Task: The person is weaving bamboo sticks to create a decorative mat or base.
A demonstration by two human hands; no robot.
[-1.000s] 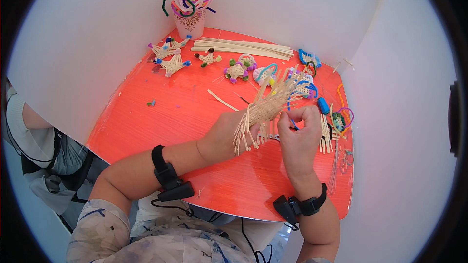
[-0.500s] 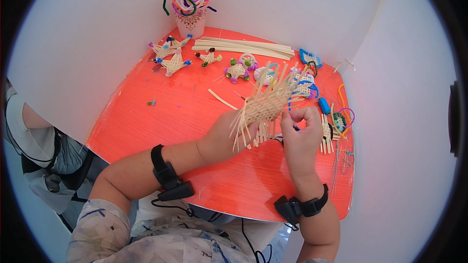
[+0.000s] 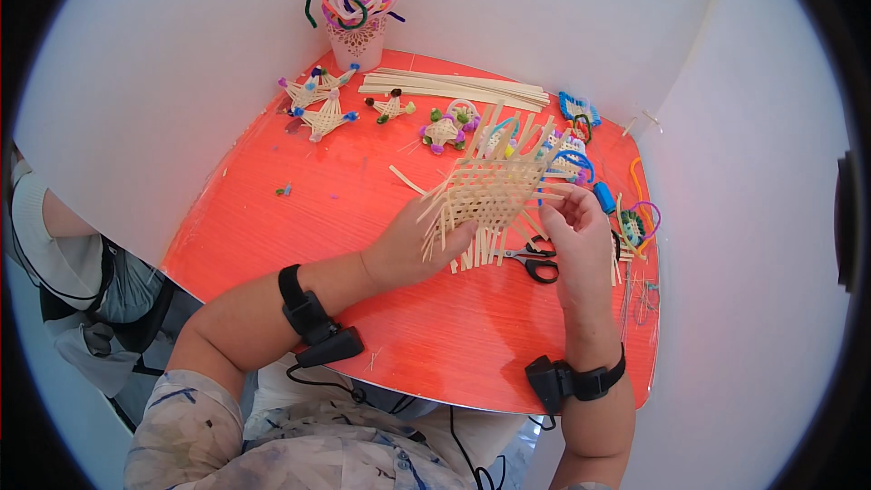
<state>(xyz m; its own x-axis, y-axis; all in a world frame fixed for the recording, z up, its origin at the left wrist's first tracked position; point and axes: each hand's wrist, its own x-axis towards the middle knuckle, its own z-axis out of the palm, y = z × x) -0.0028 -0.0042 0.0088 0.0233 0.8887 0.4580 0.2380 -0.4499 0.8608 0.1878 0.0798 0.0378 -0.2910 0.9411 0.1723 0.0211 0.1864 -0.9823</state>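
A pale woven mat of thin bamboo-like strips is held up above the red table, its loose strip ends sticking out on all sides. My left hand grips its lower left part, thumb across the front. At the mat's right edge, the fingers of my right hand are closed in a pinch on a protruding strip. Black-handled scissors lie on the table just below the mat, between my hands.
Along the back of the red table lie loose flat strips, woven stars and a flower-like woven piece. A white pot holds pipe cleaners. Thin wires and a blue cylinder sit at right. White panels enclose the table.
The mat has turned so its face shows more fully. My right hand has shifted right and now pinches at the mat's right edge. The scissors have come more into sight.
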